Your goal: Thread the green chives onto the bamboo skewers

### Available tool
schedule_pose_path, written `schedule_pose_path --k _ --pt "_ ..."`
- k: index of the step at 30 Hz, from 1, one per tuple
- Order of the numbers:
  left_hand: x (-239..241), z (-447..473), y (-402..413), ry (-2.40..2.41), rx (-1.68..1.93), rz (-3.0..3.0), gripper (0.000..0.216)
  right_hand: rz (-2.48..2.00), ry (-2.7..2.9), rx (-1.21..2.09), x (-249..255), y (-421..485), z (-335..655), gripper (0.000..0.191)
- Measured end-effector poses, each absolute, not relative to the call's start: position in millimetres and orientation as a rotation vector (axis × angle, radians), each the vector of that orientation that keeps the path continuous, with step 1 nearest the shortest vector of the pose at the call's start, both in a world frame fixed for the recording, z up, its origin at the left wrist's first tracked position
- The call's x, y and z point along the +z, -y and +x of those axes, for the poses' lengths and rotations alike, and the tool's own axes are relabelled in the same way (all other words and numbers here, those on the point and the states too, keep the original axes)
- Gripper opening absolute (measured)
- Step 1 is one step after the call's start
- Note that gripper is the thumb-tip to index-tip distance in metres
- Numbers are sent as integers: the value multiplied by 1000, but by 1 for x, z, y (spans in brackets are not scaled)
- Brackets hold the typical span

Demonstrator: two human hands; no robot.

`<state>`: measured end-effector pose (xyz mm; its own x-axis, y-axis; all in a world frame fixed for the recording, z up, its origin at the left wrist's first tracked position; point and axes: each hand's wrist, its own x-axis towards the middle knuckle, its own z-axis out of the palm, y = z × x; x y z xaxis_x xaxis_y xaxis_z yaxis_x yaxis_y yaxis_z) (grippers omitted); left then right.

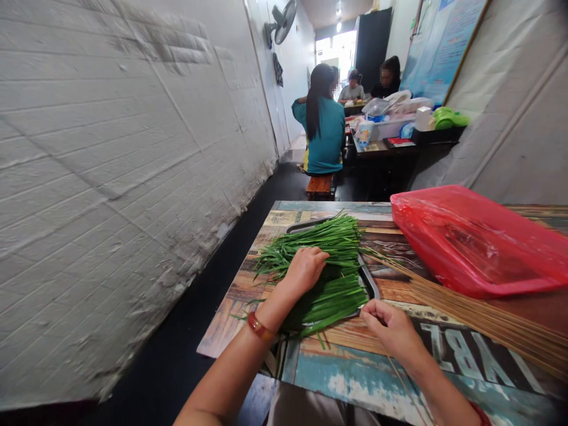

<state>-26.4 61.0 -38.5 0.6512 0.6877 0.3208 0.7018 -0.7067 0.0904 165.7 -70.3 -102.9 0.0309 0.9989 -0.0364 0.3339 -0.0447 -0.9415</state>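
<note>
Long green chives (331, 299) lie in two bunches on a metal tray (371, 283), whose rim shows at the right and far left. My left hand (308, 269) rests over them between the bunches, its fingers curled closed into the leaves; the fingertips are partly hidden. At the tray's near right corner, my right hand (390, 325) pinches a thin bamboo skewer (402, 381), which runs back under the wrist towards me. The pinching fingertips are close to the cut ends of the nearer bunch.
A bundle of bamboo skewers (479, 313) lies across the table (310, 361) on the right. Behind it sits a red plastic-wrapped basin (483, 242). Further off, a person in a teal shirt (326, 133) sits by another laden table. A white wall (133, 148) runs along the left.
</note>
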Motion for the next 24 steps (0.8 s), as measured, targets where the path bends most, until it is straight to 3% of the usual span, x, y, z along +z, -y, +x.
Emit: schedule_pose_path --k 8,18,24 --pt "-39 -41 -61 1446 -833 -2759 15 -1499 1450 1037 -96 73 164 17" --pt "-38 -2 -72 1218 -317 -2850 11 -1521 1358 1023 -92 73 165 20" --pt "-43 -1 -74 1300 -375 -2825 22 -1522 1362 988 -95 71 166 21"
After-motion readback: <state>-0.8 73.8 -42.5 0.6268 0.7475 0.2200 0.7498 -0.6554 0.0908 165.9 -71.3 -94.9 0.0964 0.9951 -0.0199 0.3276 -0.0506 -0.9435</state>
